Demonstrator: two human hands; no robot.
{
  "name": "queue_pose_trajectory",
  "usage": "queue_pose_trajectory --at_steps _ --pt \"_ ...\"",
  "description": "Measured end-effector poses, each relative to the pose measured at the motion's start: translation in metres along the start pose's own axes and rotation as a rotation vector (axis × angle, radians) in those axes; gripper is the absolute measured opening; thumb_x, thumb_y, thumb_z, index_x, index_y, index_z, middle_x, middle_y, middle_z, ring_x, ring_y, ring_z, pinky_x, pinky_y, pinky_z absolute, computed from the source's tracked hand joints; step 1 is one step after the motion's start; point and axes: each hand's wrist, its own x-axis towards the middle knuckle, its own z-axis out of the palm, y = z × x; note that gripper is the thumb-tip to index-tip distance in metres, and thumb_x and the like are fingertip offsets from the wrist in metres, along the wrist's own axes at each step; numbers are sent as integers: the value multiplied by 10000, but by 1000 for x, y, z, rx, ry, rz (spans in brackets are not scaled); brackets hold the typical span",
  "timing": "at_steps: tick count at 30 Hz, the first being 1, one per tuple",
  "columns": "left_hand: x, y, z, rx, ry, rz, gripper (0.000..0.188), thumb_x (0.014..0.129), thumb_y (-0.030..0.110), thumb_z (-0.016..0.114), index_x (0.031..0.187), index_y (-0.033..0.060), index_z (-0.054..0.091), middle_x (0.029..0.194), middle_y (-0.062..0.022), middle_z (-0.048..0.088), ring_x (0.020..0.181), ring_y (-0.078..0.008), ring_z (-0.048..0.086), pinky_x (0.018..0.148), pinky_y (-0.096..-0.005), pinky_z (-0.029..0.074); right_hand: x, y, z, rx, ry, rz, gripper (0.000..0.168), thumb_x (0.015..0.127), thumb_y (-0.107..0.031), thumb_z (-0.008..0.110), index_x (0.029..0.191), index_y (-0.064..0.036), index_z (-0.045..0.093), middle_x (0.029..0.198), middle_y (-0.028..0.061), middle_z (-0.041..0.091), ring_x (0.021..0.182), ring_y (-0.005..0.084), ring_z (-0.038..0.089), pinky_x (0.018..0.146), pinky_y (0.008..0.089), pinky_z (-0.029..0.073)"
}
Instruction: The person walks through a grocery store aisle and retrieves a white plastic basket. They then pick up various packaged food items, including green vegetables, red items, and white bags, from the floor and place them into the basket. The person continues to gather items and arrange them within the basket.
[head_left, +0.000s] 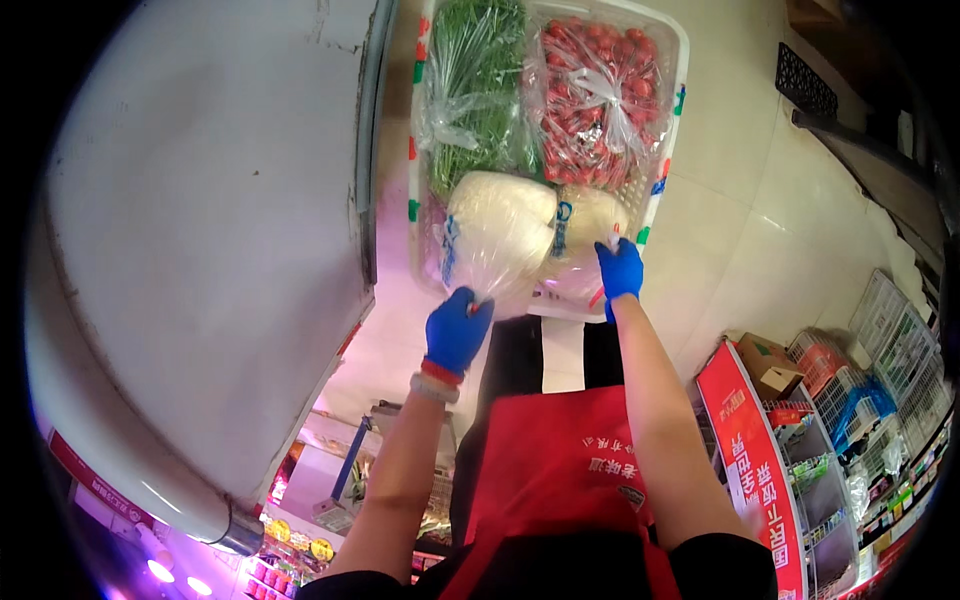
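In a blue glove, my left hand (457, 330) grips the gathered neck of a clear plastic bag (504, 225) filled with a large white food, its exact kind unclear. This bag is at the near left of a white plastic crate (679, 56). My right hand (621, 270), also blue-gloved, is at the near right corner, closed around the tied top of a second, similar bag (589, 214). Farther back in the crate are a bag of thin leafy greens (476, 90) on the left and a bag of small red tomatoes (600, 105) on the right.
A large pale grey panel (210, 172) rises close on the left, with a metal edge strip (369, 135). Light floor tiles (727, 217) extend to the right. A red-sided shelf rack (750, 465) stands at lower right, holding a cardboard box (769, 367) and wire baskets (825, 360).
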Motion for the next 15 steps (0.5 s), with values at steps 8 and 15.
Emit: queue_pose_trajectory --at_steps 8,15 --pt "-32 35 -29 -411 155 -395 190 766 130 606 672 52 461 572 9 416 442 -58 418 384 -227 378 -58 -7 -11 55 27 -355 253 690 -238 696 764 -48 547 707 119 557 635 273 558 583 340 441" --pt "-55 1 -39 -552 240 -527 207 781 164 587 660 51 464 572 -8 447 409 -88 445 367 -223 391 -98 -38 -89 3 80 -531 197 660 -129 694 663 -60 510 646 108 496 560 262 518 504 322 412"
